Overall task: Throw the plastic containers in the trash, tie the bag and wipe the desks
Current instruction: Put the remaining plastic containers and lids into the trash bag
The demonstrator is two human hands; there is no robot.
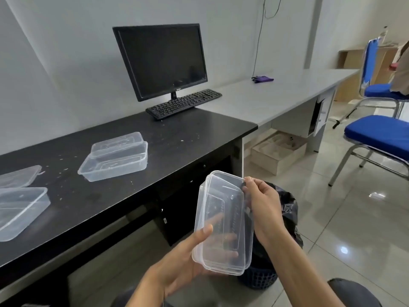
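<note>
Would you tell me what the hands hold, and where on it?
A clear container: the left hand grips its near end, the right hand pinches its far right corner.

This is a plain office. A black desk (199, 129) carries a dark computer monitor (161, 60) with a black keyboard (183, 103) in front of it. A long grey desk (276, 94) butts against its far end, and both run along a bare white wall (66, 52). 2 blue padded chairs (380, 134) on metal frames stand on the glossy tiled floor (343, 218), and a thin cable (259, 45) hangs down the wall.
</note>
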